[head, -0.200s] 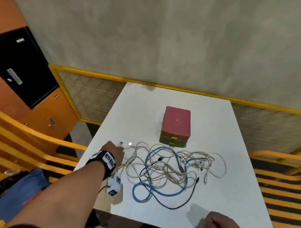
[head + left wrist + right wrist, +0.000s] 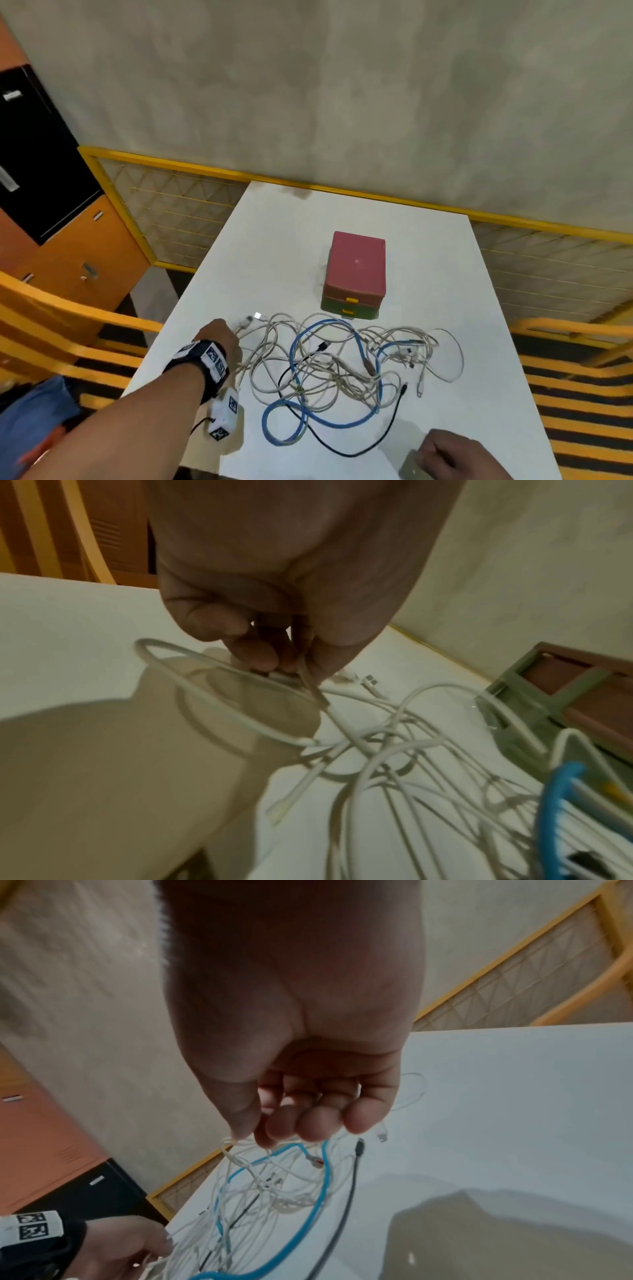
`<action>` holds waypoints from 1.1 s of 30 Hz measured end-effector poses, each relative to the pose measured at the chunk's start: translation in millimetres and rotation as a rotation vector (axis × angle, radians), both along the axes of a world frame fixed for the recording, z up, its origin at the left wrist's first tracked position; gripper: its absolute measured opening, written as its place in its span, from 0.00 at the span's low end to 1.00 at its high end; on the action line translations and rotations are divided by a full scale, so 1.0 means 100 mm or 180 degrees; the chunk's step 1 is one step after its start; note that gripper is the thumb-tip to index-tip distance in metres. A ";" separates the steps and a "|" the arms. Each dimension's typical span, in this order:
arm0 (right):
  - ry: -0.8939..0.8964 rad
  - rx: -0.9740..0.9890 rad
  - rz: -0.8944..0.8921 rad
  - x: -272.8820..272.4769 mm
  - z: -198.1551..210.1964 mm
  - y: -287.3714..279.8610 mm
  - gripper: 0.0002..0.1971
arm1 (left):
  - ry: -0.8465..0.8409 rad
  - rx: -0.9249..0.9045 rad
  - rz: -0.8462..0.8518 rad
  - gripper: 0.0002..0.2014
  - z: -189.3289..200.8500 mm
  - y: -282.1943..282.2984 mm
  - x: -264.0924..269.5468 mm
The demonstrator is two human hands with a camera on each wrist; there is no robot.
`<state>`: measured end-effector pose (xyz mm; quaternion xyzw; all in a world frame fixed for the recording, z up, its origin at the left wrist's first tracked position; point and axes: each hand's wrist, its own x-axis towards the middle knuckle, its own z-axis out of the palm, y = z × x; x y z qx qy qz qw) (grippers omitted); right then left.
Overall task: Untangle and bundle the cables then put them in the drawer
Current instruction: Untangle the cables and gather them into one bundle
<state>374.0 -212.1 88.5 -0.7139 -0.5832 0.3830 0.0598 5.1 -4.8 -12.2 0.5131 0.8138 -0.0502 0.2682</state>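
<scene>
A tangle of white cables, a blue cable and a black cable lies on the white table. Behind it stands a small drawer box, pink over green with yellow handles, both drawers closed. My left hand is at the tangle's left edge. In the left wrist view that left hand pinches a white cable between thumb and fingertips. My right hand hovers near the table's front edge, fingers loosely curled, holding nothing; the right wrist view shows the right hand above the blue cable.
A yellow-framed mesh fence runs behind and beside the table. Orange and black cabinets stand at the left. Yellow rails flank the table on both sides. Bare table surface lies around the drawer box.
My right hand has come further into view over the table's front edge. The left hand stays at the tangle's left edge.
</scene>
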 end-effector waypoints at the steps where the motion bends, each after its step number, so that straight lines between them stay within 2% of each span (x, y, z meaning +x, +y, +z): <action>1: -0.0018 0.0116 0.0198 0.02 0.06 0.04 0.14 | -0.0143 0.0072 -0.0025 0.15 0.08 0.02 0.03; 2: -0.0034 0.0181 0.0230 0.03 0.12 0.09 0.12 | -0.0403 0.0286 -0.0037 0.13 0.12 0.05 0.06; 4: 0.0112 0.0087 0.0310 -0.02 0.22 0.19 0.10 | -0.1319 0.0808 0.0070 0.05 0.36 0.03 0.20; 6: 0.0495 0.0103 0.0343 -0.13 0.23 0.29 0.08 | -0.2359 0.1327 0.0105 0.08 0.75 -0.07 0.43; 7: 0.0739 0.0128 0.0274 -0.19 0.20 0.36 0.08 | -0.2815 0.1398 0.0064 0.11 0.96 -0.14 0.55; 10: 0.1526 0.0118 -0.0068 -0.58 0.24 0.56 0.15 | -0.3890 0.1334 -0.0237 0.14 1.54 -0.40 0.87; 12: 0.2251 -0.0484 -0.0492 -0.94 0.31 0.68 0.24 | -0.4512 0.1223 -0.0391 0.14 1.82 -0.58 0.99; 14: 0.2982 -0.1088 -0.0630 -1.24 0.37 0.76 0.32 | -0.4967 0.1047 -0.0473 0.18 1.97 -0.75 1.05; 16: 0.3770 -0.1266 -0.0688 -1.42 0.40 0.81 0.32 | -0.5228 0.0798 -0.0525 0.22 1.99 -0.92 1.03; 18: 0.4339 -0.1128 -0.0959 -1.48 0.44 0.89 0.28 | -0.5225 0.0616 -0.0526 0.22 1.95 -1.07 0.94; 20: 0.4531 -0.0867 -0.1482 -1.45 0.51 0.96 0.20 | -0.5168 0.0482 -0.0445 0.21 1.85 -1.21 0.78; 22: 0.4457 -0.0669 -0.1826 -1.35 0.54 1.07 0.13 | -0.5050 0.0132 -0.0257 0.22 1.69 -1.37 0.60; 27: 0.4085 -0.0804 -0.2104 -1.20 0.60 1.24 0.14 | -0.4253 -0.0821 0.0070 0.25 1.34 -1.60 0.14; 29: 0.4074 -0.0649 -0.2281 -1.16 0.58 1.29 0.13 | -0.3642 -0.0988 -0.0233 0.27 1.23 -1.60 -0.03; 31: 0.4225 -0.0468 -0.2514 -1.04 0.58 1.34 0.14 | -0.2684 -0.0960 -0.1056 0.28 1.14 -1.66 -0.16; 32: 0.4239 -0.0396 -0.2577 -0.98 0.58 1.34 0.15 | -0.2435 -0.0954 -0.1242 0.27 1.13 -1.68 -0.19; 33: 0.4262 -0.0382 -0.2539 -0.94 0.59 1.33 0.15 | -0.2610 -0.0966 -0.1195 0.26 1.17 -1.69 -0.18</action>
